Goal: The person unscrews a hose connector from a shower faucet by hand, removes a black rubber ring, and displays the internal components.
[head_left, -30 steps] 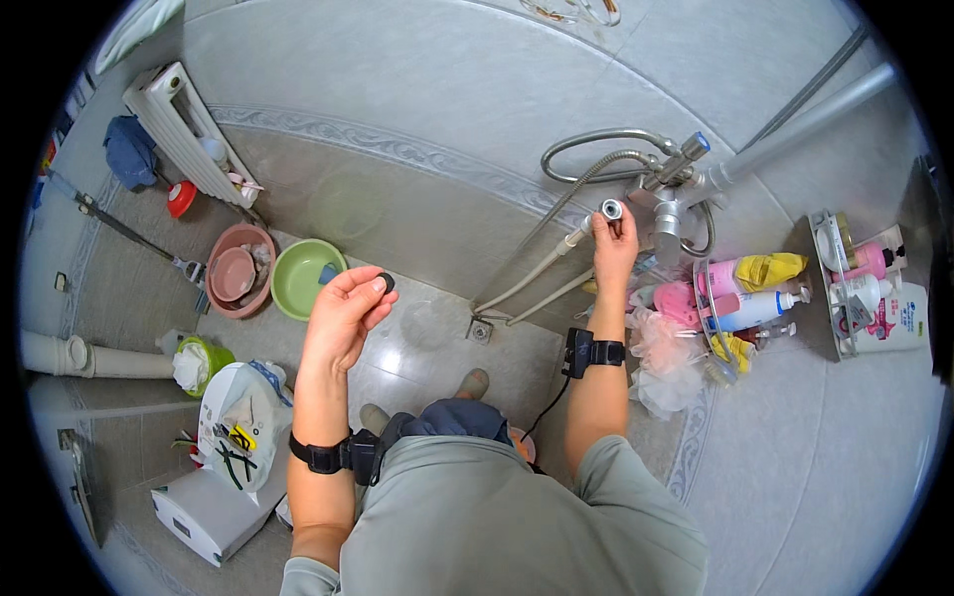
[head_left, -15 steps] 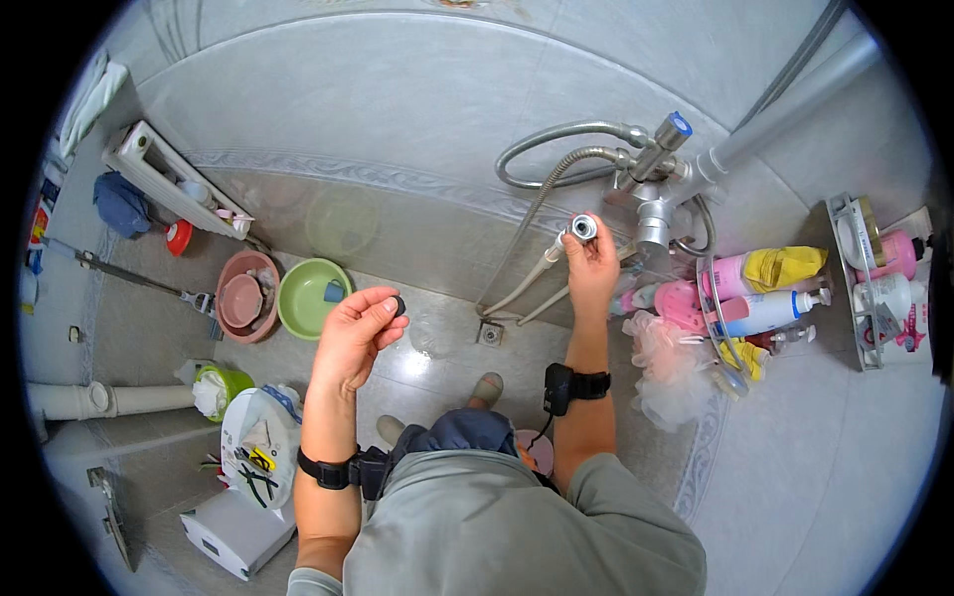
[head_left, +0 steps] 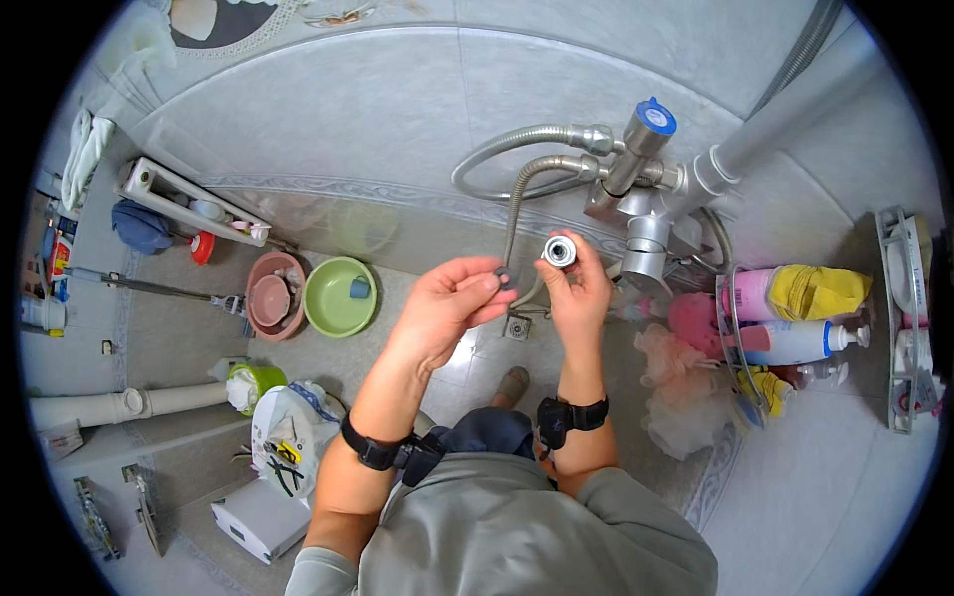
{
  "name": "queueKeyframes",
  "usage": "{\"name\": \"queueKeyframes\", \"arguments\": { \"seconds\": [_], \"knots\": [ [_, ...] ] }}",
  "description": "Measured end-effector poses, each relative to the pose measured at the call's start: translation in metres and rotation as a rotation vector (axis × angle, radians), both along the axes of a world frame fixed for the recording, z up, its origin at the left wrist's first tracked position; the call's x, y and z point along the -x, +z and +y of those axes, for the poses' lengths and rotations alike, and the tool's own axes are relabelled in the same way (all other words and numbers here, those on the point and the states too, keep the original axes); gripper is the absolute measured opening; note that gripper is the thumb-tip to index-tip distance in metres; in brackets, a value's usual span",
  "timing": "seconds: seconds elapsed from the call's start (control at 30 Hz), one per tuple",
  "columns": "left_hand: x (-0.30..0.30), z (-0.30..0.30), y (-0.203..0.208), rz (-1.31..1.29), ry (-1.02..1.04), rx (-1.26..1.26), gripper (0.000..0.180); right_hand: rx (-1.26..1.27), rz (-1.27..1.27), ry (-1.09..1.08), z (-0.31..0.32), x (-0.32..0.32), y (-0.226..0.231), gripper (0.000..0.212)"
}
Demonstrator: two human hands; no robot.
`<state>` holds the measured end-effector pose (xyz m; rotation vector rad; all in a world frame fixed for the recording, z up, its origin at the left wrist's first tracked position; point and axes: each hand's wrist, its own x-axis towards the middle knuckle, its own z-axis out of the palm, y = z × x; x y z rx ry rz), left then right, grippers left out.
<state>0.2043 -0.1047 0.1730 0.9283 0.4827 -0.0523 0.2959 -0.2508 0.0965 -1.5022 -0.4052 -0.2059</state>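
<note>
My left hand (head_left: 447,306) pinches a small dark round washer (head_left: 503,277) between thumb and fingertips. Just to the right of it, my right hand (head_left: 579,303) grips the end of a hose, whose round metal connector (head_left: 559,251) has its open mouth turned up toward me. A small gap separates washer and connector. The rest of the hose is mostly hidden behind my hands. Above my right hand, a chrome valve (head_left: 636,149) with a blue cap is mounted at the wall, with braided metal hoses (head_left: 532,134) coming off it.
Bottles and a yellow cloth (head_left: 820,291) fill a wire rack at the right, with a bath puff (head_left: 686,397) below. A grey pipe (head_left: 795,109) rises at upper right. Green (head_left: 328,326) and pink (head_left: 260,326) basins stand on the floor at left. A floor drain (head_left: 518,327) lies below my hands.
My left hand has moved right and up with the washer, close to the connector. My right hand has shifted slightly left and down with the hose end. The view has shifted slightly.
</note>
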Motion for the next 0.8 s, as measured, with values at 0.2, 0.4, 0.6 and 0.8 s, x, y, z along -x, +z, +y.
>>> {"name": "queueKeyframes", "arguments": {
  "seconds": [0.2, 0.4, 0.6, 0.8],
  "knots": [
    [-0.026, -0.019, 0.001, -0.083, 0.003, 0.074, 0.019, -0.011, -0.037, 0.019, -0.001, -0.002, 0.0, 0.042],
    [-0.038, -0.025, -0.002, -0.062, 0.059, 0.019, 0.017, 0.027, -0.099, 0.002, -0.003, -0.005, 0.005, 0.042],
    [-0.04, -0.027, -0.004, -0.05, 0.059, 0.021, 0.019, 0.019, -0.086, 0.004, -0.005, -0.005, 0.005, 0.041],
    [-0.041, -0.029, -0.005, -0.056, 0.07, 0.046, 0.019, 0.012, -0.065, 0.015, -0.006, -0.006, 0.004, 0.04]
  ]
}}
